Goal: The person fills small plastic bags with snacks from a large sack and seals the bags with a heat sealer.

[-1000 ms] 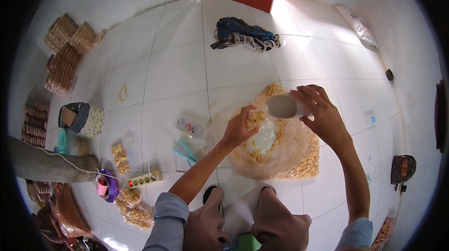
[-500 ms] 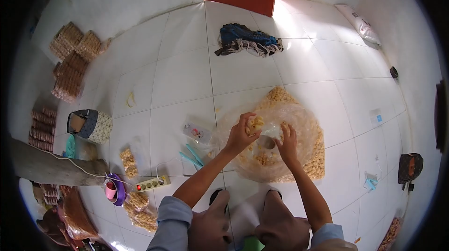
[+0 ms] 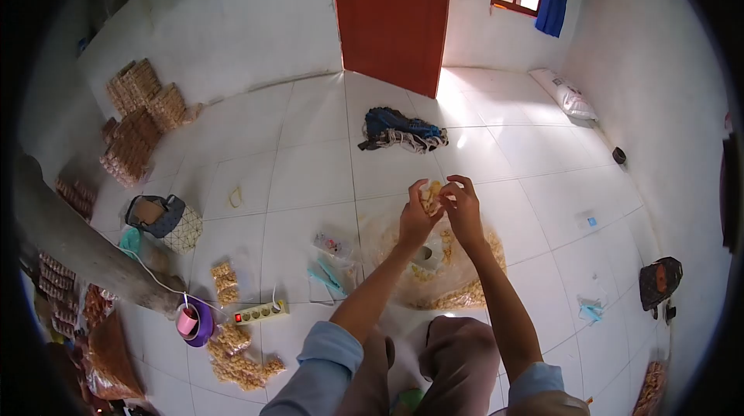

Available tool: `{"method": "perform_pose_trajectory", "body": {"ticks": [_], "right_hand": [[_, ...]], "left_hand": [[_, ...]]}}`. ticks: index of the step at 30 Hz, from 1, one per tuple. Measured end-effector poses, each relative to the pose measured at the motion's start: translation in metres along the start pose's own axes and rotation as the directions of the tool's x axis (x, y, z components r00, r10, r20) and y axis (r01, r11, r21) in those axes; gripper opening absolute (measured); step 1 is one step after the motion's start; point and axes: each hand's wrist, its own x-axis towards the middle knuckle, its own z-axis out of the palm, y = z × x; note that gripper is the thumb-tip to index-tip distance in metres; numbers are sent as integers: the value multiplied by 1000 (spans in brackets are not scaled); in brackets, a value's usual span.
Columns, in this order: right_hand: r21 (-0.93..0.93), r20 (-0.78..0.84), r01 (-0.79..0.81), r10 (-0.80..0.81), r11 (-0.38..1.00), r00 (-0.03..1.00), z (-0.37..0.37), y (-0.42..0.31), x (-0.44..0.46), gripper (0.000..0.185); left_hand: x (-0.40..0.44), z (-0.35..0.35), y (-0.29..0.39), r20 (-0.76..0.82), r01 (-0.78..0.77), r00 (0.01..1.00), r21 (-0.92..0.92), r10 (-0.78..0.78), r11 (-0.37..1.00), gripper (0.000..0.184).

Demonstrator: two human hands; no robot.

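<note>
Squarely in the middle of the head view, both of the person's bare hands meet at a small clear bag point(image 3: 431, 199) of yellowish snack pieces. The left hand point(image 3: 419, 220) grasps it from the left side, thumb and fingers wrapped about it. The right hand point(image 3: 464, 213) comes in from the other side, fingers bent at the bag's edge; whether they pinch the plastic or only touch it, I cannot tell.

Near the hands, on the white tiled floor point(image 3: 310, 183), spreads a large clear plastic bag point(image 3: 381, 249) with more of the snack pieces, thickest along its near right side. A pale round tube or cup point(image 3: 425, 254) (its open end shows dark) sits among the plastic, between the forearms.

Left of the large bag lie a printed clear packet point(image 3: 332, 245) and, nearer the person, a turquoise tool point(image 3: 329, 280) with long arms. Farther left are a power strip point(image 3: 262, 312) with a red switch, a purple dish point(image 3: 204, 323) bearing a pink cup point(image 3: 186, 322), and filled snack bags point(image 3: 236, 365). Well beyond the hands, a dark blue cloth point(image 3: 399, 127) lies crumpled before a red door point(image 3: 391, 20).
</note>
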Motion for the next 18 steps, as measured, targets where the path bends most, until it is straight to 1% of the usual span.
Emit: {"method": "perform_pose_trajectory", "body": {"ticks": [1,2,4,5,7,8,9,11,12,14,15,17,18], "right_hand": [[-24,-14,-1,1,1000,1000,0,-3,2,10],[-24,-17,13,-13,1000,1000,1,-6,2,10],[-156,-59,34,-44,987,997,2,-9,-4,11],[-155,-61,40,-50,987,997,4,-7,-9,11],[-95,-108,49,-60,994,992,7,-2,-16,15],[-71,-115,49,-56,996,992,7,1,-20,16],[-66,-113,40,-47,997,992,7,4,-21,16],[-102,-97,92,-102,991,990,4,12,-22,16],[-99,-89,80,-89,992,992,4,13,-24,16],[-95,-72,96,-103,991,992,2,14,-21,15],[-92,-70,92,-99,991,993,0,14,-19,15],[-114,-91,65,-75,991,993,-4,14,-17,15],[-114,-91,59,-69,992,993,-7,14,-16,15]], "left_hand": [[-1,-1,-1,-5,17,1000,-1,-17,1000,77],[-4,-3,-3,-12,5,1000,-1,-5,1000,77],[-16,-2,-15,-83,-60,995,51,64,997,90],[-24,-4,-24,-86,-66,994,52,70,996,90],[-34,-17,-41,105,60,992,30,-63,998,97],[-34,-23,-47,174,107,978,37,-112,994,83],[-33,-31,-49,178,115,977,42,-120,993,83],[-27,-40,-46,367,136,916,92,-161,986,60],[-27,-40,-47,370,151,913,94,-175,984,60],[-24,-40,-48,360,84,924,141,-130,987,38],[-24,-38,-52,360,89,923,143,-135,986,38],[-23,-34,-59,315,257,928,-148,-200,955,23],[-22,-33,-58,320,261,925,-147,-204,954,23]]}}
